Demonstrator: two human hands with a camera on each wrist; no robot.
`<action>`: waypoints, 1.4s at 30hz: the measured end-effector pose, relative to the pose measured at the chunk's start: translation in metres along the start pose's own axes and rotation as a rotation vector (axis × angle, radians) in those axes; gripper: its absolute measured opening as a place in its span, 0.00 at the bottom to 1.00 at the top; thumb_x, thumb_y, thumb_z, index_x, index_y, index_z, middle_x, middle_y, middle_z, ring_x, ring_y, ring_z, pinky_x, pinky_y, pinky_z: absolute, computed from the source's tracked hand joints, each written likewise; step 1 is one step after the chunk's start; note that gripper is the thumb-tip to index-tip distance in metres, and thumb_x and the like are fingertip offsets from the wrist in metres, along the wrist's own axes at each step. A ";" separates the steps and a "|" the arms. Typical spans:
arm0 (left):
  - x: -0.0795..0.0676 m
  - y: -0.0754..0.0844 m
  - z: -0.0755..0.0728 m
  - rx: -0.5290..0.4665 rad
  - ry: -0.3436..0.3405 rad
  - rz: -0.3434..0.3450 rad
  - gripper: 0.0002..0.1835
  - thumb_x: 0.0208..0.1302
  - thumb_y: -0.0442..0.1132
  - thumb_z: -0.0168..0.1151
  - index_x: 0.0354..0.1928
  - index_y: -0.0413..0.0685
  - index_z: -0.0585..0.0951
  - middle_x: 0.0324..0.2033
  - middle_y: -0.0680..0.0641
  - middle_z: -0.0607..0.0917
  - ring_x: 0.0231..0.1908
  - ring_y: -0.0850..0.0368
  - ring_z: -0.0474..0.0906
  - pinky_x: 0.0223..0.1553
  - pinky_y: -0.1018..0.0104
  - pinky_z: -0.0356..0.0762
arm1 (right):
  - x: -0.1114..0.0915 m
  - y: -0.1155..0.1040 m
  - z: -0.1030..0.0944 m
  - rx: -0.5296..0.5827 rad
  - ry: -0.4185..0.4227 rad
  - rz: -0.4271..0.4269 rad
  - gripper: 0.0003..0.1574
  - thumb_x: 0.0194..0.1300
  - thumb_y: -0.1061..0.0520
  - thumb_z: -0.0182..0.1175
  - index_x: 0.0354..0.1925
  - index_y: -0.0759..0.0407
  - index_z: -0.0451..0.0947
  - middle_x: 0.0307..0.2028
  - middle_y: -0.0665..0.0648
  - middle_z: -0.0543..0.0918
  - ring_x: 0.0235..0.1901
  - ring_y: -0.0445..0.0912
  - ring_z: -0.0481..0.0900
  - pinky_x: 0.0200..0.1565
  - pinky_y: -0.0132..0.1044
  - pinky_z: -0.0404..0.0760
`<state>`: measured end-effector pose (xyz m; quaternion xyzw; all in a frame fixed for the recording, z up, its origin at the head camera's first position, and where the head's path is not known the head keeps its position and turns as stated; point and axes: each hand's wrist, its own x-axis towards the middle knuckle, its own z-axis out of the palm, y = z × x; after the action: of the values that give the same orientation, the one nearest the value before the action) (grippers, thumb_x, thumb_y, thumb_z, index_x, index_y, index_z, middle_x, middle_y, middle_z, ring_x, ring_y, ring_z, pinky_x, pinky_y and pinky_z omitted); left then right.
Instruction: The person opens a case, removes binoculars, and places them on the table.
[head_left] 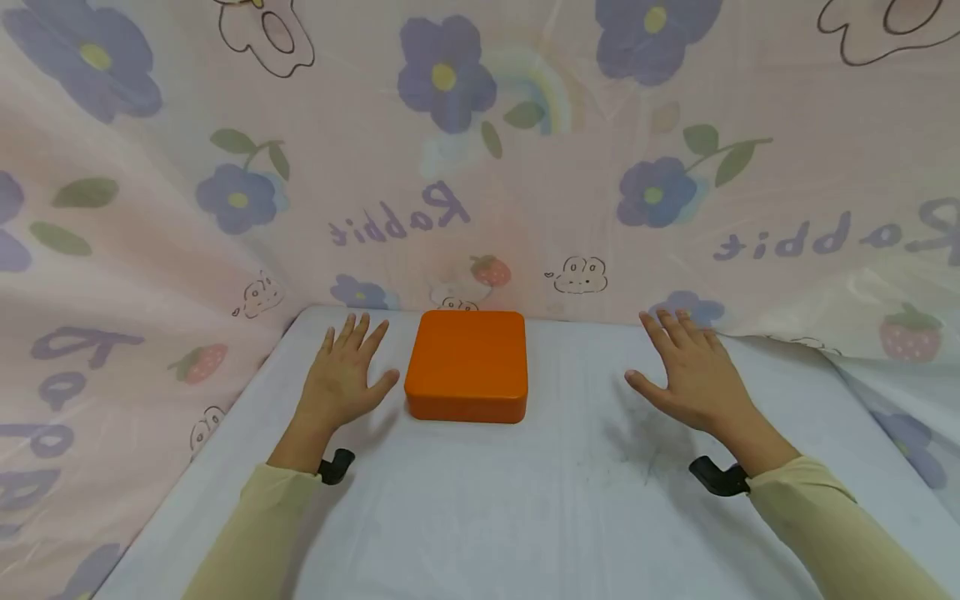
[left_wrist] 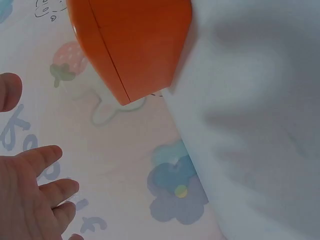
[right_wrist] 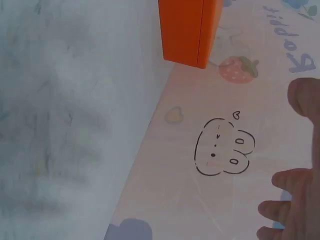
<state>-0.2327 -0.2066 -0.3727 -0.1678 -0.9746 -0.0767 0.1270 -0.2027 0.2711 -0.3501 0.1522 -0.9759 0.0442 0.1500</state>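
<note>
An orange square box (head_left: 467, 362) with rounded corners lies on the white table, near its back edge. A thin seam runs along the side of the box (left_wrist: 140, 45) in the left wrist view. Just left of the box, my left hand (head_left: 341, 379) hovers with fingers straight and spread, thumb pointing at the box without touching it. My right hand (head_left: 693, 379) is held above the table well to the right, its fingers also spread and holding nothing. Part of the box (right_wrist: 185, 35) shows at the top of the right wrist view.
The white tabletop (head_left: 480, 517) stretches in front of the box, with faint smudges (head_left: 637, 458) on the right. A printed curtain (head_left: 525, 183) with flowers and rabbits hangs behind and along both sides. Black bands (head_left: 720, 477) sit at both wrists.
</note>
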 end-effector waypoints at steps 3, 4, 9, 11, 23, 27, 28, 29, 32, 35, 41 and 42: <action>0.002 0.001 0.004 0.001 -0.009 -0.001 0.41 0.65 0.60 0.52 0.75 0.51 0.56 0.73 0.35 0.54 0.74 0.37 0.44 0.73 0.37 0.38 | 0.003 -0.003 0.006 0.024 0.024 -0.016 0.55 0.63 0.30 0.53 0.76 0.53 0.46 0.73 0.67 0.56 0.72 0.66 0.50 0.65 0.70 0.53; 0.003 0.002 0.005 -0.003 -0.011 -0.002 0.41 0.65 0.60 0.52 0.75 0.51 0.56 0.73 0.35 0.54 0.74 0.37 0.44 0.73 0.37 0.38 | 0.005 -0.004 0.008 0.038 0.032 -0.020 0.55 0.63 0.31 0.53 0.76 0.53 0.47 0.73 0.67 0.56 0.72 0.65 0.50 0.66 0.69 0.54; 0.007 0.005 0.011 -0.004 -0.028 0.000 0.41 0.65 0.60 0.52 0.75 0.51 0.55 0.74 0.35 0.54 0.75 0.37 0.44 0.73 0.38 0.38 | 0.014 -0.015 0.020 0.095 0.034 -0.022 0.54 0.62 0.31 0.55 0.76 0.54 0.48 0.73 0.66 0.57 0.72 0.65 0.52 0.66 0.67 0.55; 0.009 0.007 0.015 0.000 -0.037 0.003 0.41 0.65 0.60 0.50 0.75 0.52 0.55 0.74 0.36 0.54 0.75 0.37 0.44 0.73 0.38 0.38 | 0.018 -0.020 0.025 0.116 0.019 -0.014 0.54 0.63 0.32 0.55 0.76 0.53 0.48 0.73 0.66 0.57 0.72 0.64 0.52 0.67 0.67 0.55; 0.009 0.019 0.024 -0.161 -0.063 -0.014 0.47 0.60 0.65 0.56 0.76 0.54 0.53 0.74 0.39 0.56 0.74 0.37 0.46 0.73 0.38 0.44 | 0.028 -0.053 0.047 0.315 -0.020 -0.035 0.54 0.58 0.37 0.62 0.75 0.51 0.51 0.71 0.63 0.62 0.70 0.62 0.58 0.66 0.63 0.61; 0.005 0.022 0.029 -0.291 -0.077 -0.087 0.50 0.56 0.66 0.61 0.76 0.59 0.52 0.74 0.43 0.57 0.74 0.39 0.50 0.68 0.35 0.55 | 0.028 -0.061 0.052 0.467 -0.059 0.008 0.54 0.57 0.38 0.64 0.74 0.47 0.52 0.70 0.60 0.63 0.68 0.61 0.59 0.63 0.66 0.65; 0.004 0.024 0.030 -0.332 -0.085 -0.112 0.49 0.56 0.65 0.61 0.76 0.61 0.52 0.74 0.44 0.57 0.73 0.40 0.50 0.67 0.34 0.57 | 0.029 -0.063 0.054 0.514 -0.072 0.022 0.53 0.57 0.39 0.65 0.74 0.45 0.52 0.70 0.60 0.63 0.68 0.60 0.59 0.63 0.66 0.65; 0.003 0.025 0.030 -0.378 -0.092 -0.135 0.49 0.56 0.65 0.62 0.76 0.62 0.51 0.74 0.44 0.56 0.73 0.40 0.51 0.66 0.33 0.58 | 0.029 -0.065 0.055 0.564 -0.086 0.037 0.53 0.57 0.40 0.65 0.74 0.44 0.52 0.71 0.59 0.63 0.69 0.60 0.59 0.63 0.66 0.65; 0.001 0.029 0.032 -0.524 -0.114 -0.198 0.49 0.56 0.61 0.63 0.75 0.64 0.51 0.75 0.46 0.56 0.73 0.41 0.52 0.66 0.33 0.58 | 0.030 -0.071 0.060 0.698 -0.120 0.069 0.52 0.57 0.42 0.67 0.74 0.42 0.53 0.71 0.57 0.62 0.69 0.59 0.60 0.65 0.63 0.64; 0.001 0.032 0.034 -0.673 -0.126 -0.225 0.48 0.57 0.57 0.65 0.75 0.61 0.51 0.74 0.44 0.55 0.73 0.40 0.53 0.68 0.36 0.57 | 0.031 -0.077 0.064 0.775 -0.130 0.079 0.52 0.56 0.44 0.68 0.73 0.43 0.54 0.71 0.57 0.62 0.68 0.58 0.62 0.66 0.60 0.65; 0.003 0.035 0.035 -0.843 -0.137 -0.278 0.47 0.57 0.52 0.68 0.75 0.56 0.53 0.74 0.45 0.55 0.71 0.40 0.57 0.69 0.44 0.60 | 0.037 -0.092 0.070 0.872 -0.160 0.080 0.52 0.55 0.47 0.70 0.72 0.44 0.56 0.71 0.57 0.63 0.68 0.59 0.64 0.66 0.57 0.67; 0.003 0.035 0.036 -0.846 -0.141 -0.286 0.48 0.56 0.52 0.68 0.75 0.56 0.53 0.74 0.45 0.55 0.71 0.40 0.57 0.69 0.44 0.60 | 0.038 -0.095 0.072 0.890 -0.174 0.085 0.52 0.55 0.47 0.70 0.72 0.44 0.56 0.71 0.58 0.63 0.68 0.60 0.64 0.66 0.56 0.67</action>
<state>-0.2309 -0.1662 -0.4025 -0.0736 -0.8772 -0.4733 -0.0316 -0.2278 0.1611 -0.4028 0.1650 -0.8762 0.4525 -0.0147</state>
